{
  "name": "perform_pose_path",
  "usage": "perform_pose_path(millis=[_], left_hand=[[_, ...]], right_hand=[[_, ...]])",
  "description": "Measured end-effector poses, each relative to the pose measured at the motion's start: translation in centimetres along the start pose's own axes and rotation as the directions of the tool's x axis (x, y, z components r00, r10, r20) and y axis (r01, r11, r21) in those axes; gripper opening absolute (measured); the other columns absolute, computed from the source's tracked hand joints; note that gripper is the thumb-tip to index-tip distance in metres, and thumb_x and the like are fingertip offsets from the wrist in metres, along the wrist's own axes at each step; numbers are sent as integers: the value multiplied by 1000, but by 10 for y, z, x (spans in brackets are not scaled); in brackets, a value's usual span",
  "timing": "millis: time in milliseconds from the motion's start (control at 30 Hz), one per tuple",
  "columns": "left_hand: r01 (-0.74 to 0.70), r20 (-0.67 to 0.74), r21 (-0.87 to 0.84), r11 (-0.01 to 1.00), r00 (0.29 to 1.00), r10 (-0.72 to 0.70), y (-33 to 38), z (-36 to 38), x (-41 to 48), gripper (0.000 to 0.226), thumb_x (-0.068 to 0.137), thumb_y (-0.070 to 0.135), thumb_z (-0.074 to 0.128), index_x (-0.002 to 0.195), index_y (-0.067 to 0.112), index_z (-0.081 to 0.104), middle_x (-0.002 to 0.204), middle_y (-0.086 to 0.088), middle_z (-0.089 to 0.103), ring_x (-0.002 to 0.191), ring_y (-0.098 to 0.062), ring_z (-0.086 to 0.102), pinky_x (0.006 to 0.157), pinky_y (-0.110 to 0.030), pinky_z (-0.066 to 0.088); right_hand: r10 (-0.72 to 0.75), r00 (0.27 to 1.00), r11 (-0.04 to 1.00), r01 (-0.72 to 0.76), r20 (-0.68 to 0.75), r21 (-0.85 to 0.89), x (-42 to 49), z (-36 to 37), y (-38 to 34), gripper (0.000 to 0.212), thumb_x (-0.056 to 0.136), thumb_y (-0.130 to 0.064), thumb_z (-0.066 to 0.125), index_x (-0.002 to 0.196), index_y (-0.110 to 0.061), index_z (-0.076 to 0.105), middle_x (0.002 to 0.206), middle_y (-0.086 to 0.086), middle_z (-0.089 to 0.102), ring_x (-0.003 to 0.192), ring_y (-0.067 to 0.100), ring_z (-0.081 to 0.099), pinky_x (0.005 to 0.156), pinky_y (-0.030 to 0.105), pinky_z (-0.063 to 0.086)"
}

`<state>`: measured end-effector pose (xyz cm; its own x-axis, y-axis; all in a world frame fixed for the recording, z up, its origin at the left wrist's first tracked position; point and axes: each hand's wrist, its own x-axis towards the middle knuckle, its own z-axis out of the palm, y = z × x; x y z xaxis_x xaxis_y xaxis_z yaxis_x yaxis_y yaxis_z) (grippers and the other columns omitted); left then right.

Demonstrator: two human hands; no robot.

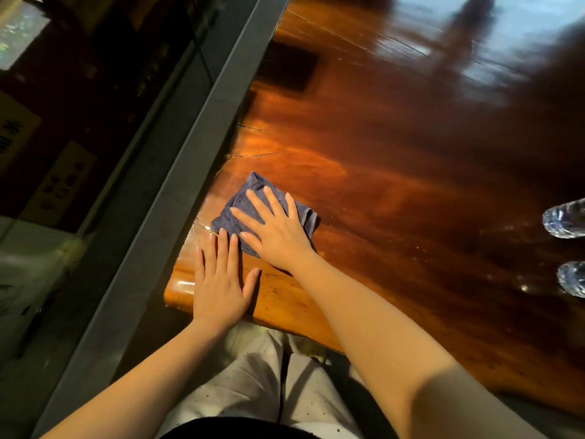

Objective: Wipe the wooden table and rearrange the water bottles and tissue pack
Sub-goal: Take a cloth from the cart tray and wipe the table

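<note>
A glossy reddish wooden table (395,172) fills the right of the view. Near its near-left corner lies a folded blue-grey cloth (235,213). My right hand (275,229) lies flat on the cloth, fingers spread, pressing it onto the wood. My left hand (221,280) rests flat on the table's corner just beside the cloth, holding nothing. Two clear water bottles (566,218) (573,278) show at the right edge, cut off by the frame. No tissue pack is in view.
A grey ledge (190,160) runs diagonally along the table's left side, with dark glass and yellow-labelled boxes (60,185) beyond it. A dark square patch (291,66) shows on the far part of the table. My pale trousers (262,381) are below the table edge.
</note>
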<state>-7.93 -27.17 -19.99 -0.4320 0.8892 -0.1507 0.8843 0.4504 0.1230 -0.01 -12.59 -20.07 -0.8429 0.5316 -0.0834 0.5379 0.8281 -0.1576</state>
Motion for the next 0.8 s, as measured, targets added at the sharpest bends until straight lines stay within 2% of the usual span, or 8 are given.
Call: perform_pose_path(millis=[100, 167, 400, 567, 800], left_hand=[[4, 8, -3, 1000, 1000, -4, 2, -1, -1, 77, 90, 60, 15, 149, 11, 12, 158, -12, 10, 147, -28, 3, 119, -48, 7], [6, 15, 13, 1000, 1000, -6, 2, -1, 0, 77, 90, 61, 14, 149, 10, 14, 158, -14, 12, 147, -30, 5, 118, -48, 7], [11, 35, 50, 999, 999, -13, 2, 1, 2, 78, 89, 63, 6, 149, 13, 7, 159, -13, 8, 147, -30, 2, 118, -49, 4], [5, 37, 52, 999, 999, -6, 1, 1, 2, 78, 89, 61, 8, 149, 11, 7, 159, -14, 7, 147, -29, 1, 118, -50, 5], [7, 40, 52, 999, 999, -9, 1, 2, 2, 76, 90, 59, 12, 149, 11, 9, 159, -15, 9, 147, -30, 2, 117, -51, 6]], right_hand=[[-45, 999, 999, 45, -5, 10, -18, 0, 22, 51, 97, -51, 27, 146, -38, 22, 159, 2, 18, 146, 32, 12, 114, 59, 10], [-24, 1000, 1000, 24, -3, 6, -31, -1, 39, 51, 96, -51, 28, 146, -38, 23, 158, 1, 19, 146, 31, 13, 114, 59, 11], [217, 976, 976, -217, -22, -14, -83, -9, 98, 51, 97, -50, 30, 146, -37, 24, 158, 0, 22, 146, 30, 17, 114, 57, 15], [449, 893, 893, -449, -30, -30, -130, -7, 125, 53, 97, -49, 29, 147, -36, 20, 159, 1, 18, 146, 30, 13, 113, 58, 13], [664, 747, 747, -664, -29, -9, -208, -3, 151, 54, 97, -49, 27, 147, -38, 11, 159, 2, 16, 147, 29, 10, 113, 60, 13]])
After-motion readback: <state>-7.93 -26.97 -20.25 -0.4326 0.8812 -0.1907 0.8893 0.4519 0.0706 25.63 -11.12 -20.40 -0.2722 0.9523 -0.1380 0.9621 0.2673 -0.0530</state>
